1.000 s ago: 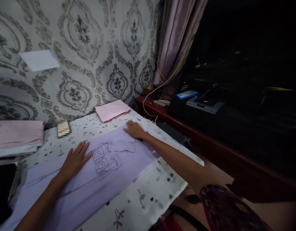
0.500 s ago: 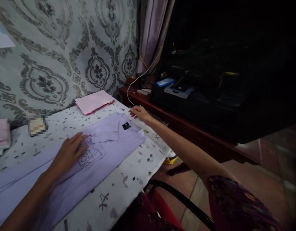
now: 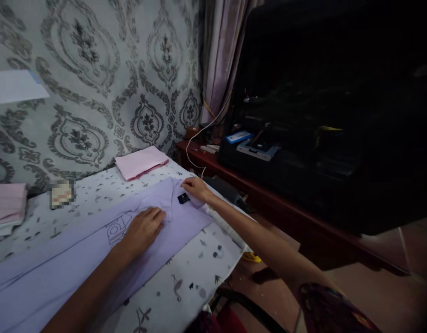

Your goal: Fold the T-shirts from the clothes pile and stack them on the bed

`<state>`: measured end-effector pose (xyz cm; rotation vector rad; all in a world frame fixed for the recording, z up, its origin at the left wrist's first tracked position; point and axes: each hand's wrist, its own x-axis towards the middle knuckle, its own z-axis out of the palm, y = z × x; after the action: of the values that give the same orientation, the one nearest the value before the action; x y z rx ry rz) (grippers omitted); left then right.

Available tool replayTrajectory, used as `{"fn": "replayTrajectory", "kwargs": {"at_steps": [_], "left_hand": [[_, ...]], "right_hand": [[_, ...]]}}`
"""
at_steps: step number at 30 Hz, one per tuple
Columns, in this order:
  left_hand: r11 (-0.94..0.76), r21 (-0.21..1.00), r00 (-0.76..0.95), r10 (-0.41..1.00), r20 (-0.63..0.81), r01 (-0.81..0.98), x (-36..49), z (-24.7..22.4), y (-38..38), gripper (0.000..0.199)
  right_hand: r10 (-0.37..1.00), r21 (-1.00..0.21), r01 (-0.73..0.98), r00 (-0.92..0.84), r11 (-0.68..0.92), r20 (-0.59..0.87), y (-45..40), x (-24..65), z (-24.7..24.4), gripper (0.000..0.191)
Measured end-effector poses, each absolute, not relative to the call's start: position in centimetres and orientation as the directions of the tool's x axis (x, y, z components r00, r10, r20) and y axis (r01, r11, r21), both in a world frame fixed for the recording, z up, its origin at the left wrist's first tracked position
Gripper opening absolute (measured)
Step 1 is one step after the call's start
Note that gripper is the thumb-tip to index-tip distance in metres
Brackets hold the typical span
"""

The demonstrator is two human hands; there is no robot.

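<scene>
One purple shirt (image 3: 68, 254) lies on one table (image 3: 180, 282) under two hands: the right hand (image 3: 197, 189) has its fingertips closed in a pinch on the collar, just beside one black label (image 3: 182, 198), while the left hand (image 3: 144, 227) rests half-curled on the folded sleeve, whether gripping cloth I cannot tell. Two folded pink cloths sit apart, one behind (image 3: 140, 163), one at left (image 3: 7, 201)

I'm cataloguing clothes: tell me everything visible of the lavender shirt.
The lavender shirt looks like soft fabric, with a dark outlined print and black neck label. It lies folded, lightly creased, on the patterned cloth, its left end out of view. The left hand rests on it; the right hand is at the label end.
</scene>
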<state>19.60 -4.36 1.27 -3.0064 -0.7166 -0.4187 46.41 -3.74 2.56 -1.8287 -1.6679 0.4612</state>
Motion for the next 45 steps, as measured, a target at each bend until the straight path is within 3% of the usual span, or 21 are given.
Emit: {"fn": "replayTrajectory", "kwargs": {"at_steps": [6,9,15,21,26,33,38,41,45], "left_hand": [[-0.869,0.114,0.831,0.495,0.255,0.482,19.6,1.7,-5.3,0.029],[-0.788,0.167,0.738,0.613,0.282,0.592,16.4,1.8,-4.7,0.033],[-0.357,0.198,0.326,0.93,0.173,0.913,4.5,2.2,-2.2,0.045],[-0.026,0.221,0.043,0.997,-0.071,0.975,-6.6,0.4,-2.5,0.068],[0.019,0.264,0.007,0.995,-0.098,0.964,-11.9,0.3,-1.4,0.061],[0.006,0.262,0.042,0.983,-0.177,0.965,-14.6,2.1,3.3,0.036],[0.079,0.232,-0.027,0.975,-0.222,0.969,-14.8,1.9,4.8,0.036],[0.098,0.221,-0.044,0.97,-0.238,0.97,-14.7,2.0,5.0,0.037],[0.088,0.226,-0.038,0.976,-0.216,0.97,-14.3,2.8,4.8,0.027]], "right_hand": [[0.981,-0.516,0.843,-0.062,0.149,0.182,-0.2,40.1,3.6,0.032],[0.951,-0.445,0.842,-0.246,0.305,0.186,1.2,36.0,3.2,0.042],[0.854,-0.334,0.792,-0.512,0.512,0.094,2.1,28.0,1.4,0.055],[0.808,-0.247,0.78,-0.589,0.575,0.019,1.0,24.1,-0.3,0.056],[0.747,-0.235,0.722,-0.664,0.65,0.028,-1.0,18.5,0.3,0.053],[0.592,-0.355,0.537,-0.803,0.765,0.062,-7.3,7.1,2.2,0.045],[0.442,-0.327,0.383,-0.887,0.864,0.129,-13.3,2.1,3.5,0.029],[0.448,-0.317,0.408,-0.892,0.856,0.06,-15.3,0.3,3.5,0.034],[0.436,-0.277,0.408,-0.899,0.87,0.048,-15.5,-0.7,3.3,0.026]]}}
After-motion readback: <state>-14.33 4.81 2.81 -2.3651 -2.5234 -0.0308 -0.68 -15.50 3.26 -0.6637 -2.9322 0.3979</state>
